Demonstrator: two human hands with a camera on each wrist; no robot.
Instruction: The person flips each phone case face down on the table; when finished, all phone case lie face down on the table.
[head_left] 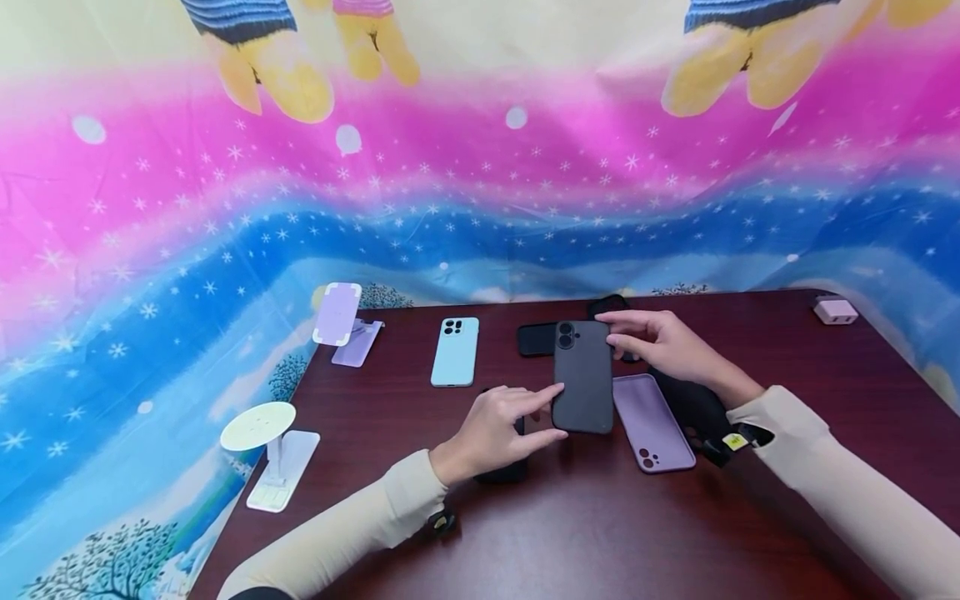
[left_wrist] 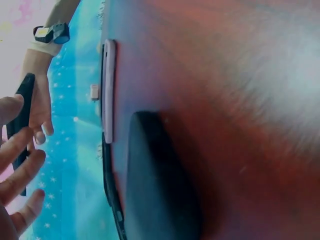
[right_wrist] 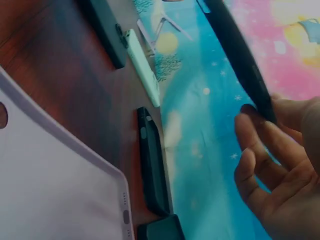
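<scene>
1. Table [head_left: 750, 517]: dark red wood, with a printed pink and blue cloth [head_left: 150, 250] hung behind it and down its left side.
2. Right hand [head_left: 663, 343]: fingers curled round the far right edge of the grey phone, clamped on it.
3. Left hand [head_left: 498, 425]: fingertips and thumb pinching the phone's near left corner, closed on it.
4. Grey phone [head_left: 582, 377]: held by both hands, back and camera lenses facing up, lifted just above the table's middle. In the right wrist view its edge [right_wrist: 240, 55] runs past the fingers [right_wrist: 260, 150].
5. Lilac case [head_left: 654, 422]: flat on the table, just right of the phone.
6. Mint phone [head_left: 454, 351]: flat, well to the left of the phone.
7. Black case [head_left: 536, 339]: flat, beyond the phone and partly hidden by it.
8. White stand [head_left: 268, 450]: round top, at the table's left edge.
9. Lilac stand [head_left: 343, 323]: at the far left corner.
10. Charger [head_left: 835, 311]: small, pale, at the far right corner.
</scene>
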